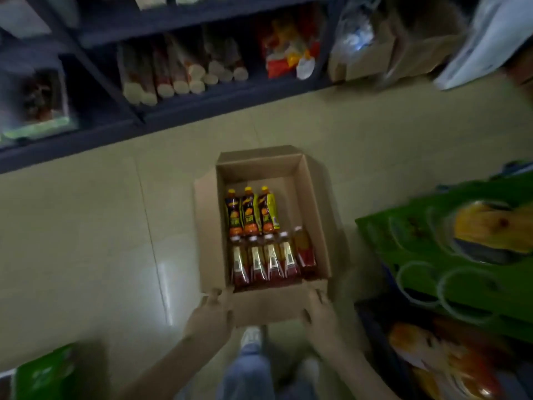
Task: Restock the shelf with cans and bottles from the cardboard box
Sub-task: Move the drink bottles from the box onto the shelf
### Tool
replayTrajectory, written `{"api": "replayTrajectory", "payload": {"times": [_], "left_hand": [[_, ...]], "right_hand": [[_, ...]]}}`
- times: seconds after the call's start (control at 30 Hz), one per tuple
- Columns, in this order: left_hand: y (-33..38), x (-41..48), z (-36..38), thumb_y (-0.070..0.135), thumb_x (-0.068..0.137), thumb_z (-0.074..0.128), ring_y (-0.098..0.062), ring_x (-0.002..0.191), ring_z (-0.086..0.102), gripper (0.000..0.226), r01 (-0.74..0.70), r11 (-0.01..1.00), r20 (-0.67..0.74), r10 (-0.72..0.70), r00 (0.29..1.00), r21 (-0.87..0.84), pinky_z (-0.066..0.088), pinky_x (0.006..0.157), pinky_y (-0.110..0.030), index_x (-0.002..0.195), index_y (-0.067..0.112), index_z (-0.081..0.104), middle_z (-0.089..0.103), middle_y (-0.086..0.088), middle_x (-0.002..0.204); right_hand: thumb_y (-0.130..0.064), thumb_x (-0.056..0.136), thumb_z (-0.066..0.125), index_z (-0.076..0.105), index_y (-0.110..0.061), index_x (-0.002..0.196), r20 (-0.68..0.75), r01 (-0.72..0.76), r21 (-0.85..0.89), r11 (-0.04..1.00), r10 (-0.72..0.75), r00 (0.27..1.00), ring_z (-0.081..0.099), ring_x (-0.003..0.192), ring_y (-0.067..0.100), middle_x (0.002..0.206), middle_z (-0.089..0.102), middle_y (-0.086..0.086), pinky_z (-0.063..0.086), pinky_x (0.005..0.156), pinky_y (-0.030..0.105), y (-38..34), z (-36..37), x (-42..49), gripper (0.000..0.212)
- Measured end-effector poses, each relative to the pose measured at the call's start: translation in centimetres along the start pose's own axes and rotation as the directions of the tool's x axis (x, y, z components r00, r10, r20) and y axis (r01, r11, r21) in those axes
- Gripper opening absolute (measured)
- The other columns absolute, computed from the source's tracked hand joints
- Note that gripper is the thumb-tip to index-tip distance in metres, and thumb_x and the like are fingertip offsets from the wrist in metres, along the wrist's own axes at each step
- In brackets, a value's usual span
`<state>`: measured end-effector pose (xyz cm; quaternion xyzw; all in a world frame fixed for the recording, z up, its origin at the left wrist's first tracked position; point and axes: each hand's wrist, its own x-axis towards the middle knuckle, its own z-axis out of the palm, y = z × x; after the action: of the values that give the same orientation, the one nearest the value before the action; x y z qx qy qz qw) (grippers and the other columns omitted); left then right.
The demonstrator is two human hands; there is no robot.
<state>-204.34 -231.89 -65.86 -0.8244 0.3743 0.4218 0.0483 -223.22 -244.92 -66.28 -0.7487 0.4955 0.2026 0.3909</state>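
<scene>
An open cardboard box [317, 197] sits over the tiled floor in the middle of the view. Inside lie three dark bottles with orange caps [248, 212] and, nearer me, a row of several red-labelled bottles [271, 261]. My left hand [210, 316] grips the near left corner of the box's front flap, thumb on top. My right hand [320, 313] grips the near right corner the same way. The dark shelf [173, 114] runs across the top left, its lowest level holding rolled packs with white ends.
Green printed cartons [450, 249] stack at the right, close to the box. More cardboard boxes [375, 59] and a plastic bag stand at the top right. A green pack [46, 373] lies at the bottom left. My legs and a shoe [251, 336] show below the box.
</scene>
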Motion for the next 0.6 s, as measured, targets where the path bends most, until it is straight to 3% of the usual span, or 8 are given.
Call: {"api": "replayTrajectory", "payload": {"times": [0.07,0.17,0.3,0.43,0.5,0.6], "left_hand": [[-0.6,5.7,3.1,0.024,0.097,0.040,-0.022,0.129,0.040,0.057,0.020,0.995,0.048,-0.025,0.999,0.100,0.042,0.103,-0.033,0.149,0.028,0.017,0.029,-0.005,0.149],[-1.3,14.0,8.0,0.023,0.098,0.039,-0.028,0.132,0.035,0.057,0.078,0.978,0.118,-0.103,0.988,0.195,0.039,0.105,-0.038,0.150,0.023,0.016,0.025,-0.011,0.151],[-2.3,22.8,15.0,0.017,0.096,0.047,-0.032,0.137,0.028,0.074,0.213,0.976,0.069,-0.215,0.974,0.045,0.033,0.110,-0.041,0.153,0.013,0.000,0.019,-0.014,0.152],[-2.5,28.7,19.0,0.025,0.090,0.061,-0.038,0.138,0.020,0.096,0.387,0.912,0.106,-0.375,0.921,-0.135,0.022,0.114,-0.044,0.149,0.002,-0.012,0.009,-0.022,0.151],[-1.8,30.0,20.0,0.033,0.086,0.067,-0.040,0.137,0.020,0.107,0.471,0.869,0.096,-0.462,0.882,-0.152,0.025,0.113,-0.045,0.148,0.003,-0.015,0.007,-0.024,0.149],[-1.2,30.9,20.7,0.036,0.086,0.066,-0.041,0.133,0.027,0.101,0.494,0.846,-0.001,-0.505,0.863,-0.202,0.031,0.108,-0.047,0.150,0.013,-0.008,0.013,-0.024,0.147]], "right_hand": [[-0.017,0.096,0.050,0.020,-0.015,0.151,0.046,-0.037,0.011,0.999,0.037,0.998,0.039,0.132,0.021,0.150,0.035,0.008,0.032,0.105,0.028,2.3,3.5,4.8,0.062],[-0.021,0.097,0.049,0.008,-0.026,0.153,0.115,-0.038,-0.071,0.997,0.046,0.992,0.040,0.126,0.013,0.151,0.027,0.001,0.035,0.099,0.024,4.8,7.6,11.2,0.070],[-0.021,0.094,0.054,-0.006,-0.036,0.151,0.185,0.060,-0.186,0.981,-0.025,0.982,0.034,0.128,0.010,0.149,0.022,-0.005,0.033,0.107,0.025,6.8,12.0,18.2,0.084],[-0.018,0.097,0.044,0.000,-0.032,0.152,0.164,0.143,-0.231,0.963,-0.106,0.981,0.039,0.119,0.014,0.141,0.034,0.000,0.036,0.098,0.024,8.9,14.8,23.2,0.072],[-0.023,0.098,0.040,0.002,-0.030,0.153,0.157,0.191,-0.282,0.940,-0.151,0.976,0.038,0.121,0.017,0.140,0.036,0.002,0.032,0.101,0.028,9.5,15.6,24.9,0.067],[-0.028,0.100,0.037,0.006,-0.029,0.153,0.128,0.205,-0.288,0.935,-0.175,0.976,0.036,0.124,0.017,0.140,0.038,0.002,0.029,0.105,0.031,9.8,15.9,26.6,0.062]]}}
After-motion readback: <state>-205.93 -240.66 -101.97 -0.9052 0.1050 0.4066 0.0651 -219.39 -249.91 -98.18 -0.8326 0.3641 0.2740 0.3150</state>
